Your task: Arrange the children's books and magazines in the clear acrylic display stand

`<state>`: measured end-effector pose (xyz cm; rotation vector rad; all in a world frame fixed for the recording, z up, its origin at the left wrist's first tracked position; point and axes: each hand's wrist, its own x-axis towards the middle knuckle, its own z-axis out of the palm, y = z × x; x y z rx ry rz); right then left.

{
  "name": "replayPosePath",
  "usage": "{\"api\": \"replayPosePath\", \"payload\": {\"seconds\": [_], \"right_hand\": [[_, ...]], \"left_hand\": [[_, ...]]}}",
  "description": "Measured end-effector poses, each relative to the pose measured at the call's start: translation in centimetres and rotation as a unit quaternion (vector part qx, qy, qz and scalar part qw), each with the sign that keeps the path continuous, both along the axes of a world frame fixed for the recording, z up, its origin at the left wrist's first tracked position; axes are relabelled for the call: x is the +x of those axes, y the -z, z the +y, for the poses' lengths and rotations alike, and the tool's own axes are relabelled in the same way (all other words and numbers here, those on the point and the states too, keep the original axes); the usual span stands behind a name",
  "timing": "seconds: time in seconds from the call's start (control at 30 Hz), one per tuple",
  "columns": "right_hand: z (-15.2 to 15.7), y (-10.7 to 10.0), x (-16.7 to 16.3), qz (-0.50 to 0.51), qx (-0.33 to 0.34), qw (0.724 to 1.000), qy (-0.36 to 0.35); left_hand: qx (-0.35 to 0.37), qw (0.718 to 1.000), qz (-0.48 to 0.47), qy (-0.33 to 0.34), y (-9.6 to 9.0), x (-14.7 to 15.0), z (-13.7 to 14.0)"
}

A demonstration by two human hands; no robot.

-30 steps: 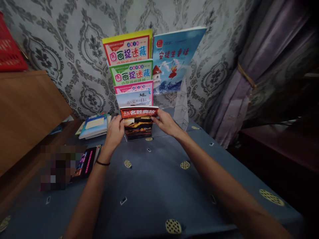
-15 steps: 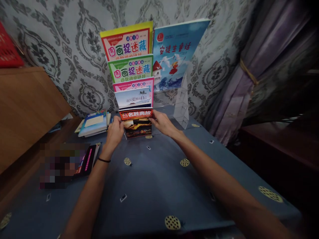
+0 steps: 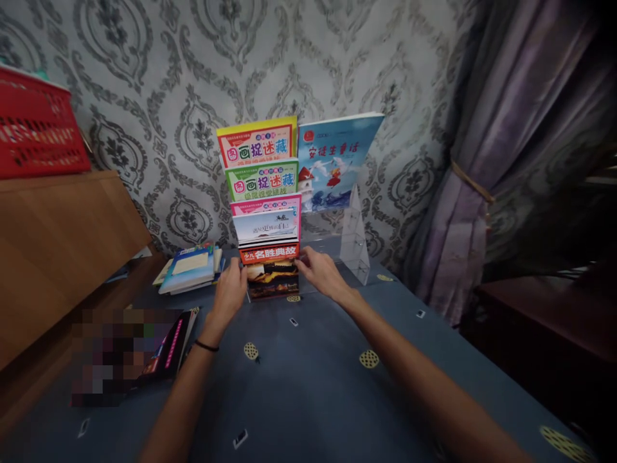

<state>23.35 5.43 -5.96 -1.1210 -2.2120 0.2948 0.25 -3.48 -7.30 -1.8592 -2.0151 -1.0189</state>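
A clear plastic rack [image 3: 355, 241] stands on the table, holding tiered books. In its lowest front tier is a dark book with a red title band [image 3: 272, 280], upright. My left hand [image 3: 230, 286] grips that book's left edge with curled fingers. On the opposite edge, my right hand [image 3: 321, 271] pinches the book near the red band. Behind it rise a pale blue-and-white book [image 3: 267, 225], a pink-edged book [image 3: 241, 208], a green book [image 3: 263, 180] and a yellow-and-red book [image 3: 258, 145]. To their right, a blue storybook [image 3: 332, 164] leans in the top tier.
A stack of books [image 3: 190, 267] lies left of the rack. Nearer, a dark book [image 3: 173, 344] lies partly blurred out. A wooden cabinet [image 3: 67, 238] carries a red basket [image 3: 41, 122] at left. A purple curtain [image 3: 463, 225] hangs right. Blue patterned cloth [image 3: 308, 399] covers the table.
The view has tilted up, so the rack and hands appear lower. Both hands stay at the front book's side edges, the right one slightly lower along its edge.
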Motion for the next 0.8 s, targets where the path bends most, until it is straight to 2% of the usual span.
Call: {"api": "replayPosePath", "payload": {"seconds": [0.17, 0.4, 0.63, 0.8], "right_hand": [[-0.4, -0.2, -0.4, -0.037, 0.001, 0.999, 0.003], [-1.3, -0.7, -0.7, -0.057, -0.003, 0.998, 0.007], [-0.8, -0.2, -1.0, -0.076, 0.010, 0.997, 0.017], [0.3, 0.7, -0.9, -0.052, 0.006, 0.998, 0.018]], "left_hand": [[-0.021, 0.999, 0.020, -0.024, -0.1, 0.7, -0.1], [-0.014, 0.998, 0.020, -0.054, 0.3, 1.3, 0.4], [0.000, 0.999, -0.023, -0.025, 0.2, 1.0, 0.6], [0.017, 0.999, -0.037, 0.009, 0.1, 0.1, 0.9]]}}
